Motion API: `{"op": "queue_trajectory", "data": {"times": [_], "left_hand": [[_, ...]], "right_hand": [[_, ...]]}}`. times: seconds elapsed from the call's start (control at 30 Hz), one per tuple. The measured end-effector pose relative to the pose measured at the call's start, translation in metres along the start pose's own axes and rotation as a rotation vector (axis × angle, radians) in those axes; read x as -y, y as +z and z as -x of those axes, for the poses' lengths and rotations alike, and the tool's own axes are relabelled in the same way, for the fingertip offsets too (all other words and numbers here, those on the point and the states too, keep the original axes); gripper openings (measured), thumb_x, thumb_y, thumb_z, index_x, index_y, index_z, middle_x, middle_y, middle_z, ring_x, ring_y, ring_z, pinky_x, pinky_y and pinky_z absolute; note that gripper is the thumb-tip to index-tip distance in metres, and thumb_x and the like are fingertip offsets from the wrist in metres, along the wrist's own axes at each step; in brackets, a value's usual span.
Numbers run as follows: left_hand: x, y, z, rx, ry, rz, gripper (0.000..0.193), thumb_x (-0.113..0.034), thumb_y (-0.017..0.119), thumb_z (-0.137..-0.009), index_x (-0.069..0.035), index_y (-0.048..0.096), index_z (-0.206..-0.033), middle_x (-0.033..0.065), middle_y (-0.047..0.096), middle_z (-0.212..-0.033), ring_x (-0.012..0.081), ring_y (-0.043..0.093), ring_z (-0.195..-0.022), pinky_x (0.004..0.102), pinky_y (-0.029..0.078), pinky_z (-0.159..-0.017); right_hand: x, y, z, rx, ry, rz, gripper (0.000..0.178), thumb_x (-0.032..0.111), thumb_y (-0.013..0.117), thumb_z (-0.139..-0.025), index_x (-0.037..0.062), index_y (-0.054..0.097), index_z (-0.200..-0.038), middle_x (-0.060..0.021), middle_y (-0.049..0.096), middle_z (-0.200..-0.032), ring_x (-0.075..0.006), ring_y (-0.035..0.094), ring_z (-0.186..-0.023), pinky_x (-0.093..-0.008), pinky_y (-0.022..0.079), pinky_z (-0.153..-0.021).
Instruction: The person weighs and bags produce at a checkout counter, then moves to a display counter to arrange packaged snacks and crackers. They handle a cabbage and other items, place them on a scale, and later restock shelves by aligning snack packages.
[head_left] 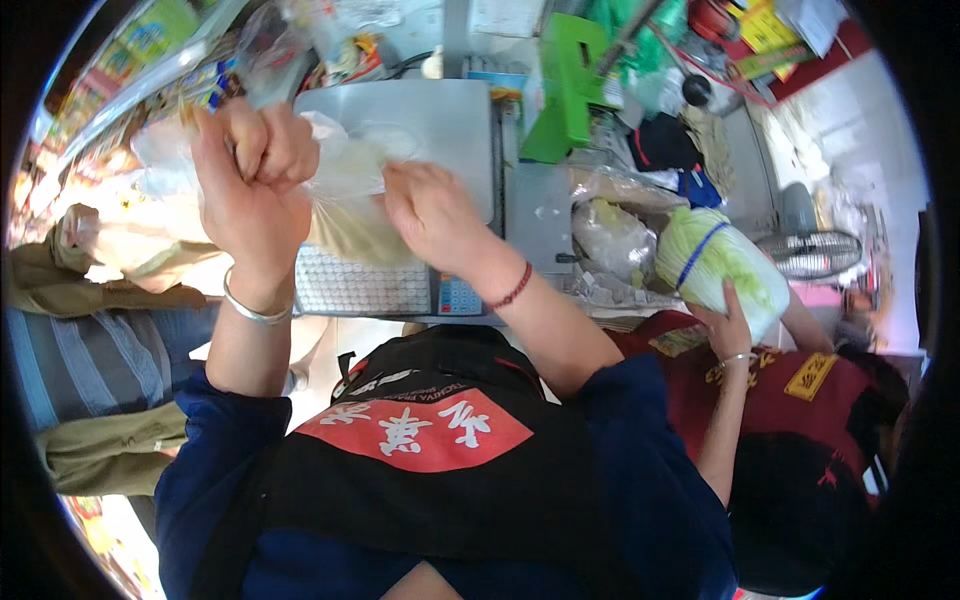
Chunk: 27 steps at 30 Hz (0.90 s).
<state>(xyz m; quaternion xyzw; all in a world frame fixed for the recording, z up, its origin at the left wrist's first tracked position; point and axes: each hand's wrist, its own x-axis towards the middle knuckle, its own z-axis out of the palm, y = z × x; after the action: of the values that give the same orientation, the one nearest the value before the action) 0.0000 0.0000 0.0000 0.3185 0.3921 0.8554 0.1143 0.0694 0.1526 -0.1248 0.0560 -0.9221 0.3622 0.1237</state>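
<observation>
My left hand [250, 180] is closed around the gathered neck of a clear plastic bag [345, 200] holding pale green produce. My right hand [430, 215] grips the same bag from the right side. The bag hangs just above the steel platform of a weighing scale [440, 120], whose keypad [360, 285] shows below my hands. A silver bangle sits on my left wrist and a red string on my right.
A co-worker in a dark red shirt [800, 400] at my right holds a wrapped cabbage [715, 265]. Bagged vegetables [610, 240] lie right of the scale. A green stand [565, 85] rises behind it. Another person in a striped shirt [80, 350] stands at my left. A fan [810, 255] is far right.
</observation>
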Motion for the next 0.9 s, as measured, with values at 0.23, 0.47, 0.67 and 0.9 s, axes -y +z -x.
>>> {"op": "queue_trajectory", "data": {"times": [0.23, 0.47, 0.67, 0.9], "left_hand": [[0.05, 0.106, 0.001, 0.778, -0.461, 0.156, 0.053, -0.047, 0.032, -0.107, -0.013, 0.033, -0.066, -0.0026, 0.032, -0.058, 0.0105, 0.029, -0.05, 0.0276, 0.024, -0.049], [0.133, 0.143, -0.004, 0.77, -0.365, -0.285, 0.044, -0.037, 0.038, -0.108, -0.006, 0.045, -0.078, 0.0013, 0.043, -0.068, 0.0117, 0.04, -0.062, 0.0264, 0.034, -0.058], [0.193, 0.155, -0.04, 0.492, -1.006, -0.331, 0.039, -0.042, 0.041, -0.107, -0.009, 0.054, -0.091, 0.0104, 0.066, -0.084, 0.0172, 0.059, -0.073, 0.0311, 0.048, -0.069], [0.225, 0.151, -0.045, -0.138, -0.807, 0.225, 0.031, -0.031, 0.031, -0.109, -0.01, 0.048, -0.093, 0.0281, 0.056, -0.134, 0.0339, 0.054, -0.128, 0.0432, 0.045, -0.104]], "right_hand": [[0.012, -0.047, 0.07, -0.337, -0.415, -0.421, 0.077, 0.049, 0.08, -0.079, 0.0064, 0.05, -0.136, -0.0203, 0.048, -0.142, -0.0409, 0.04, -0.136, -0.0464, 0.03, -0.115], [-0.05, -0.088, 0.139, -0.523, 0.206, -0.336, 0.026, 0.012, 0.067, -0.078, 0.005, 0.067, -0.103, -0.0209, 0.068, -0.095, -0.0393, 0.066, -0.095, -0.0452, 0.052, -0.085], [-0.131, -0.116, 0.139, -0.963, 0.56, 0.098, 0.023, 0.008, 0.065, -0.08, 0.002, 0.068, -0.102, -0.0241, 0.067, -0.086, -0.0437, 0.064, -0.083, -0.0512, 0.049, -0.075], [-0.17, -0.15, 0.123, -0.847, 0.439, 0.25, 0.03, 0.014, 0.064, -0.089, 0.0006, 0.066, -0.116, -0.0214, 0.069, -0.109, -0.0355, 0.066, -0.099, -0.0423, 0.05, -0.088]]}}
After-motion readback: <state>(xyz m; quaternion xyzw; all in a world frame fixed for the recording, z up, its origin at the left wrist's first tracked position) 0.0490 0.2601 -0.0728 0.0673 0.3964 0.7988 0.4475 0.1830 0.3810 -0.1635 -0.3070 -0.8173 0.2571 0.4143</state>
